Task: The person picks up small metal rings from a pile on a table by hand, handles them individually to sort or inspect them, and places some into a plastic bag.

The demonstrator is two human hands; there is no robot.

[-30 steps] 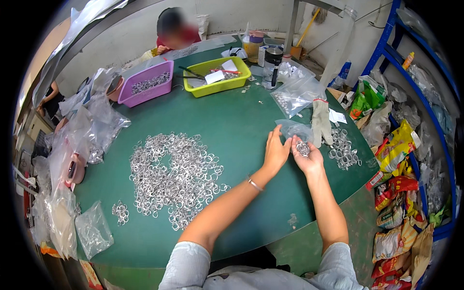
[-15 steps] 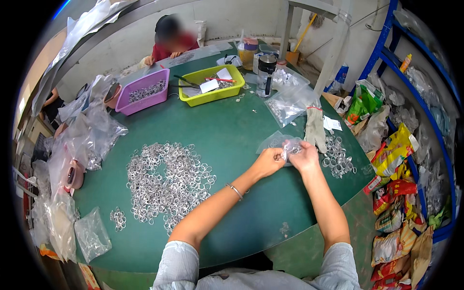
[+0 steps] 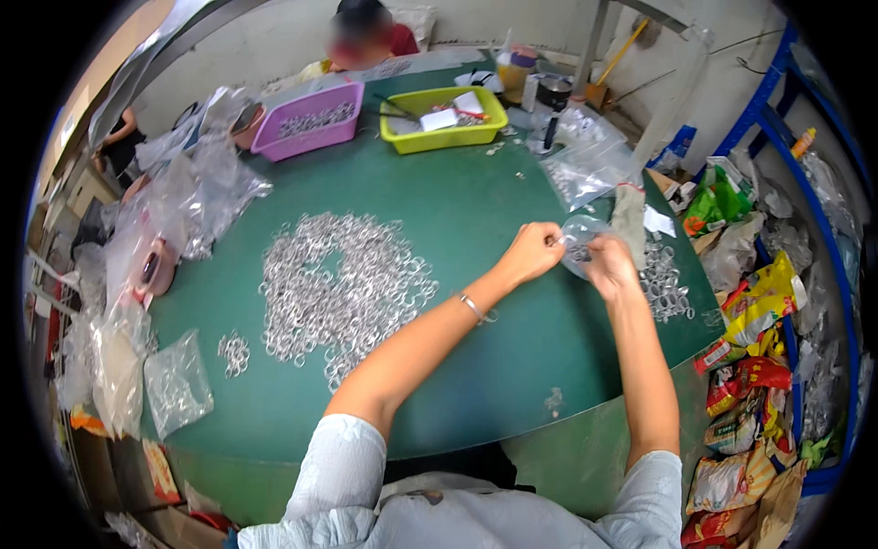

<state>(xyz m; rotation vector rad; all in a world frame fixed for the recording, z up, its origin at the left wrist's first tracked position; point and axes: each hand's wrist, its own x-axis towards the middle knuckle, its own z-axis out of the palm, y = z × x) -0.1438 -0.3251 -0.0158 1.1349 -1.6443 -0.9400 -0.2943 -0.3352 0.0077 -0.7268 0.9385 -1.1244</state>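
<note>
A green desk (image 3: 476, 393) with a curved outline fills the middle of the head view, with a pale wall (image 3: 229, 59) behind it and a blue shelf (image 3: 748, 119) along the right side. Bright packets (image 3: 757, 297) and plastic bags crowd the space by that shelf.

The left hand (image 3: 535, 249) has its fingers pinched together on the near-left edge of a small clear bag (image 3: 576, 227), which is over the right part of the desk. The right hand (image 3: 611, 263) is at the bag's other side with fingers bent toward it; blur and overlap make it hard to tell whether they are clamped on it. A bangle (image 3: 473, 307) circles the left wrist.

A pale glove (image 3: 629, 215) lies just beyond the right hand, next to a heap of metal rings (image 3: 668, 285). A far larger ring pile (image 3: 343, 284) spreads left of the left forearm, and a little ring cluster (image 3: 233, 354) sits near a flat clear bag (image 3: 178, 380).

Toward the far edge stand a purple basin (image 3: 311, 144) holding small metal pieces and a yellow-green basin (image 3: 448, 141) with white cards (image 3: 439, 120). Across the desk is another person (image 3: 402, 38) in a dark cap and red top.
</note>
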